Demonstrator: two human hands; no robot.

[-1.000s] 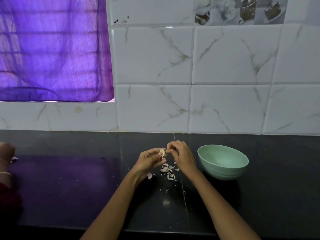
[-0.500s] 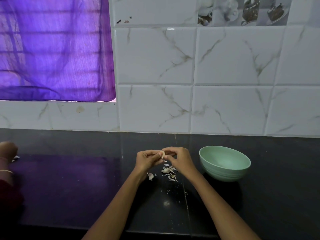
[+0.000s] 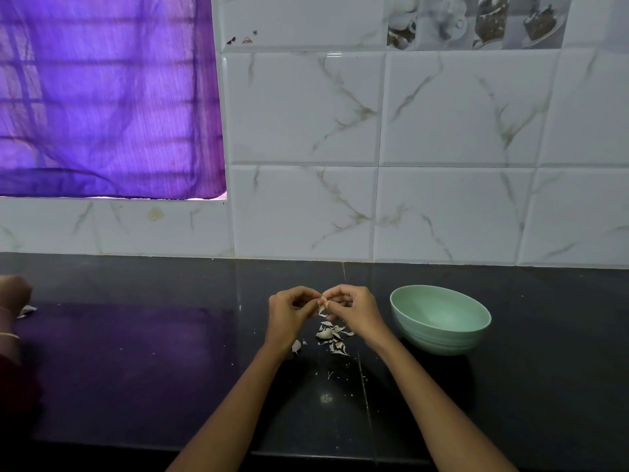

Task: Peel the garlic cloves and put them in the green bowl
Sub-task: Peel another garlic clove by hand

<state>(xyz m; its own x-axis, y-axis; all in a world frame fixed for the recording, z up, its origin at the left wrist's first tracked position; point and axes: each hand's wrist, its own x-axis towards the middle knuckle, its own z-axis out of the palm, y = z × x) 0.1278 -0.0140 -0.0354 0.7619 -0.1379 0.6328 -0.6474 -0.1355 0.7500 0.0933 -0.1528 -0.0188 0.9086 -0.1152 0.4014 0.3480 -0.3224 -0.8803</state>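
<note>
My left hand (image 3: 289, 315) and my right hand (image 3: 354, 310) meet above the black counter, fingers curled, and pinch a small pale garlic clove (image 3: 322, 306) between them. Most of the clove is hidden by my fingertips; a flap of papery skin hangs below it. Under my hands lies a little heap of garlic skins (image 3: 332, 335), and one pinkish unpeeled clove (image 3: 296, 346) sits by my left wrist. The green bowl (image 3: 440, 318) stands upright on the counter just right of my right hand; I see nothing inside it.
The black counter (image 3: 136, 369) reflects a purple curtain (image 3: 102, 97) and ends at a white marble-tiled wall (image 3: 442, 216). Another person's hand (image 3: 13, 291) with a bangle shows at the far left edge, beside a scrap of garlic skin (image 3: 25, 311).
My hands have closed tighter round the clove, which shows less than before. A loose flap of skin now hangs beneath it. The bowl has not moved.
</note>
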